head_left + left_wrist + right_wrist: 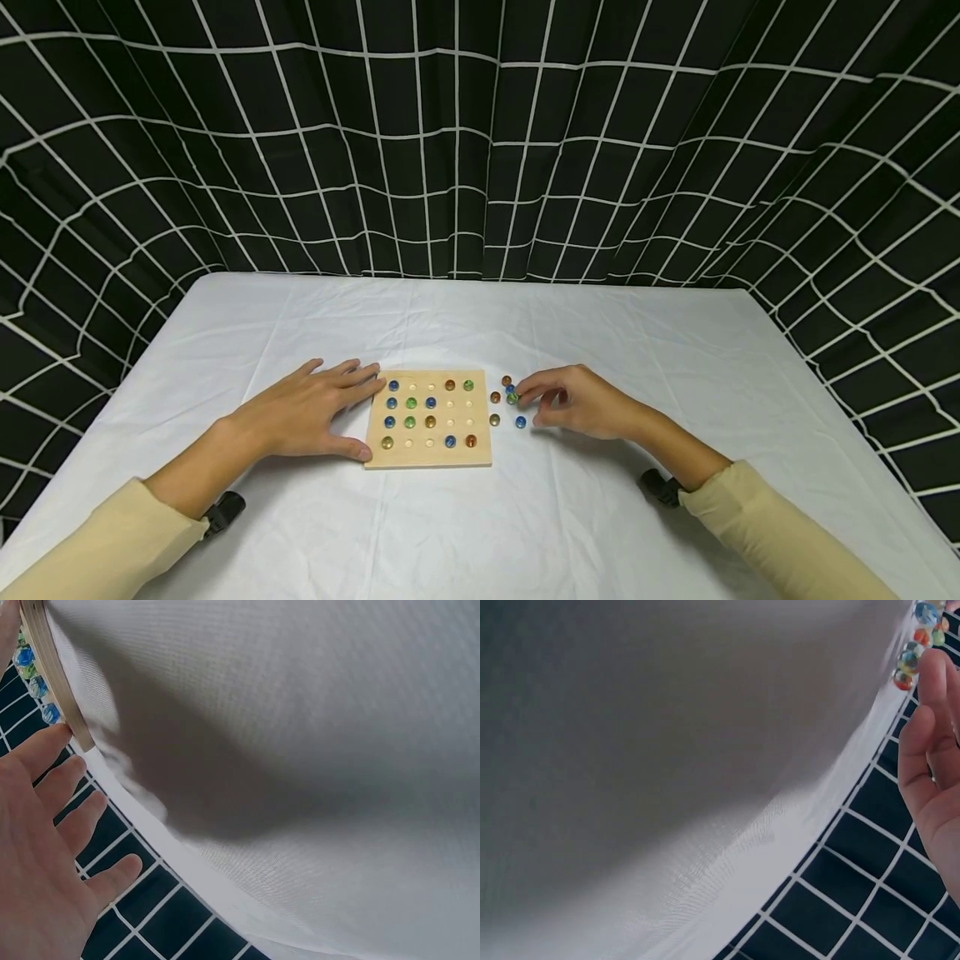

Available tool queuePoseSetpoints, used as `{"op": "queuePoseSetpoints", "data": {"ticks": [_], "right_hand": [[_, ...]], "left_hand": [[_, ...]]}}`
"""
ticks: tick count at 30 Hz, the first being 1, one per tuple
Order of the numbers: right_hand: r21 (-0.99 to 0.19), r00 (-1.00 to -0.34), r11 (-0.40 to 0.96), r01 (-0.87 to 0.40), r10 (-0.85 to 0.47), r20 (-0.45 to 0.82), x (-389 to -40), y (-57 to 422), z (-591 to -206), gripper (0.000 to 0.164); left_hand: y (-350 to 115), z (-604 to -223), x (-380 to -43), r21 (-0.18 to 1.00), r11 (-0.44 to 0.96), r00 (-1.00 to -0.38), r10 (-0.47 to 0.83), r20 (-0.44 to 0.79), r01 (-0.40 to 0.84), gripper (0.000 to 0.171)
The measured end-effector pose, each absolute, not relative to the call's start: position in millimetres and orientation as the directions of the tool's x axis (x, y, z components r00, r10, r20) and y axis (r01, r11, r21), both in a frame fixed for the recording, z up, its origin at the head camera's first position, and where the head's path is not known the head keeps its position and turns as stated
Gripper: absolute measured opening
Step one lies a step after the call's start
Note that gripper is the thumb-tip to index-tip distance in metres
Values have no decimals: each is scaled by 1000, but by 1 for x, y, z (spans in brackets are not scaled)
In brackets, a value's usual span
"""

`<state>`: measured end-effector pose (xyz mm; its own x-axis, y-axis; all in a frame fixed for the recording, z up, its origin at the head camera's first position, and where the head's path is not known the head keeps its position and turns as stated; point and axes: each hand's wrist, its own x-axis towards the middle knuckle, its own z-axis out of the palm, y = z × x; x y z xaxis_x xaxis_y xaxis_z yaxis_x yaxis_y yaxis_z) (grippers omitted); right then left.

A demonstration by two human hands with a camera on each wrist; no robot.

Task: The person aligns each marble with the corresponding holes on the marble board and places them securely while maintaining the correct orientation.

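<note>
A pale wooden board (441, 458) with rows of round hollows lies on the white cloth, blue, green, amber and red-brown marbles sitting in several hollows. My left hand (318, 412) has its fingers spread, with the index fingertip and thumb at the board's left edge. Right of the board lies a loose group of marbles, among them a green marble (512, 399), a blue marble (521, 422) and an amber marble (494, 420). Over this group is my right hand (585, 402), its index fingertip right at the green marble and its thumb apart, near the lower blue one.
White cloth (450, 533) covers the table. Behind it and on both sides hangs a black curtain (480, 150) with a white grid. Each wrist wears a black camera, such as the right wrist camera (660, 487).
</note>
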<state>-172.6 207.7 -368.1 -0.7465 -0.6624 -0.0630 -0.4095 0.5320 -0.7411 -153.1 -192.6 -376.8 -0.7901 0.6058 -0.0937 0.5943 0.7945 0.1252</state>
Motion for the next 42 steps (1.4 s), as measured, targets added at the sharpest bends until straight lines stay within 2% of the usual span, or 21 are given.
{"op": "queuePoseSetpoints", "data": {"ticks": [15,42], "right_hand": [[-697,-726,567,-439,-681,-96,-172,198,-372,35],[-611,-725,587,-531,-688,-31,-170,187,-375,27]], "left_hand": [[-190,-378,-154,155,789,-785,612,-100,595,109],[-188,-380,-157,157,782,-780,620,-89,604,111]]}}
